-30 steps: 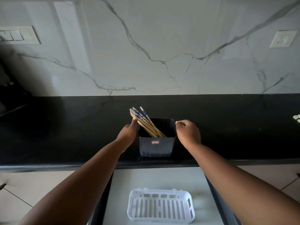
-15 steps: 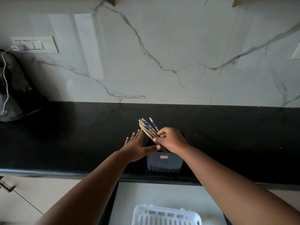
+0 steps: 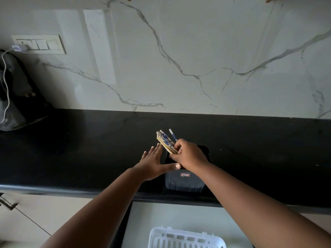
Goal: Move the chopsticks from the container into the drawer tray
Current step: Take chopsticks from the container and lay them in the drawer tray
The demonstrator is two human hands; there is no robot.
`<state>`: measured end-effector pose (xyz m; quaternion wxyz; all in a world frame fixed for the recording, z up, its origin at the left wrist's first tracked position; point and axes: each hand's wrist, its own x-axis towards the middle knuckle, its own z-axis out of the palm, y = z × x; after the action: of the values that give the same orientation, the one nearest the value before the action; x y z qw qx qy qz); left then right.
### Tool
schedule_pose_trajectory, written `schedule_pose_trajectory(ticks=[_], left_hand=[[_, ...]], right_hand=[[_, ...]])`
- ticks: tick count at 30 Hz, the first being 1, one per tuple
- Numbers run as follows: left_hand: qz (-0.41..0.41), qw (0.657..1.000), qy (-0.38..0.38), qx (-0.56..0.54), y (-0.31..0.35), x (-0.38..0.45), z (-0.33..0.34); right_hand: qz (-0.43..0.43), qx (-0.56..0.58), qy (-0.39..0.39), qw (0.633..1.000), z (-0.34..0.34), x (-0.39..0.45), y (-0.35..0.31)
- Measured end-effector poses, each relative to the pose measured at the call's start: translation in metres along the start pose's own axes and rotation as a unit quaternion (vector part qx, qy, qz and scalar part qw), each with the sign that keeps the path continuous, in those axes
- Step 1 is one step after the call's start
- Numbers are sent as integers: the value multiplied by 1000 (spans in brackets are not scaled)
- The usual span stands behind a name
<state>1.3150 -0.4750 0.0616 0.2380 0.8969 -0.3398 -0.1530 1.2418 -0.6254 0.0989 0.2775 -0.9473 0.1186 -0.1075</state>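
Observation:
A dark square container [image 3: 184,181] stands near the front edge of the black counter. Several wooden chopsticks [image 3: 165,141] with blue-patterned tops lean out of it to the upper left. My right hand [image 3: 189,154] is over the container's mouth with its fingers closed around the bundle. My left hand [image 3: 155,162] lies flat and open against the container's left side, thumb across its front rim. A white slotted tray [image 3: 186,238] sits in the open drawer at the bottom of the view, partly cut off.
The black counter [image 3: 89,149] runs along a marble wall. A dark bag with a white cable [image 3: 12,97] sits at far left under a switch panel [image 3: 38,44]. The open drawer [image 3: 143,221] lies below the counter edge, with a handle [image 3: 7,203] at lower left.
My right hand moved from the container's right rim to the chopsticks and closed on them. My left hand opened flat against the container's side. The view tilted up and shifted left.

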Motion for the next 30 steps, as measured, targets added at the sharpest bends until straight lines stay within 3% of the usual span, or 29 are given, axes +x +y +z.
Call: schedule_pose_trajectory(ticks=[11, 21, 30], left_hand=[[7, 1000, -9, 21, 1, -5, -5], [-1, 999, -11, 47, 0, -20, -14], [-11, 997, 67, -25, 1, -33, -35]], right_hand=[[35, 56, -32, 997, -4, 5, 3], [44, 16, -47, 998, -10, 0, -2], [3, 90, 45, 995, -75, 9, -25]])
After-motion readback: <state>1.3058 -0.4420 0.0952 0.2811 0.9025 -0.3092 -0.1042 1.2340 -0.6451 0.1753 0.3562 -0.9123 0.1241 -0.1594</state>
